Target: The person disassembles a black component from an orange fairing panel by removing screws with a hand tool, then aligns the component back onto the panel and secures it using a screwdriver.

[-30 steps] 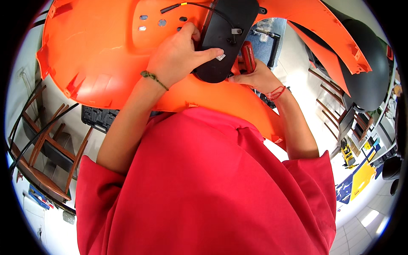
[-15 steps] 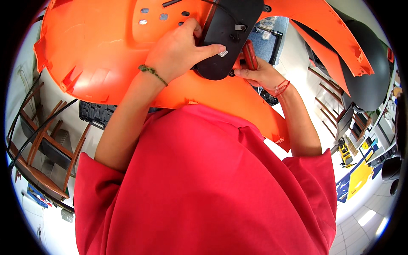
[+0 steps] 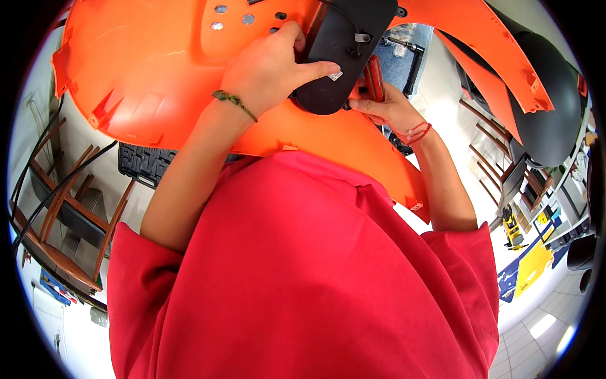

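Note:
A large orange plastic body panel (image 3: 136,72), glossy with oval holes and clip tabs, lies in front of me against my red shirt. Over its right part sits a black round-ended cover (image 3: 344,54) with a cable, a small metal clip and a white sticker. My left hand (image 3: 268,66) grips the cover's left edge, its thumb pressed flat by the sticker and its fingertips partly hidden. To the right of the cover, my right hand (image 3: 388,110) closes around a glossy red elongated piece (image 3: 374,79), whose kind I cannot make out; its thumb touches near the cover's rounded end.
A curved orange panel (image 3: 486,38) and a dark rounded shell (image 3: 546,107) stand at the far right. Wooden chairs (image 3: 69,215) are at the left, beside black cables (image 3: 63,180). A black tool case (image 3: 142,163) lies below the panel's left side.
The black cover and orange panel have shifted slightly up and right. My left hand has moved right with the cover, and both hands keep their hold.

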Available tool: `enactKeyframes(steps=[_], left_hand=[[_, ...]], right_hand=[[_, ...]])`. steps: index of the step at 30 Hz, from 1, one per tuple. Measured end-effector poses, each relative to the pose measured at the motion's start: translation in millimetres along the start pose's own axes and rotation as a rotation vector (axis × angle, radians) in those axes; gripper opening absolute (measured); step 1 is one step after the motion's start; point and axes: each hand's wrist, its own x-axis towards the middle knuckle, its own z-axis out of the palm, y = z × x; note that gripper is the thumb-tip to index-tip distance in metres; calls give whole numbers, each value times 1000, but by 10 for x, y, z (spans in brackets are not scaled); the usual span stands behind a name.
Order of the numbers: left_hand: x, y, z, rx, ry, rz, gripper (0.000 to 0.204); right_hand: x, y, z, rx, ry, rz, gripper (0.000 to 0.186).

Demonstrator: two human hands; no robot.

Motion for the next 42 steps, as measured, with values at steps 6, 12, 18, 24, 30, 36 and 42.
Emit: enactKeyframes(steps=[6,12,18,24,30,36,42], left_hand=[[-2,3,4,24,9,-13,57],[-77,-30,-42,105,25,28,52],[-247,14,-595,164,-226,-18,20],[-369,-41,-627,233,-348,33,26],[-279,5,-478,371,-343,39,29],[-298,-4,-420,328,-276,1,31],[-330,-86,-379,403,-194,80,32]], right_hand=[[-46,46,77,-46,28,-95,27],[-57,-18,89,-69,21,-85,30],[0,80,104,-107,51,-50,28],[32,158,78,-63,60,-30,28],[-28,96,119,-30,89,-43,30],[31,234,153,1,124,-274,33],[-45,162,179,-54,208,-186,40]])
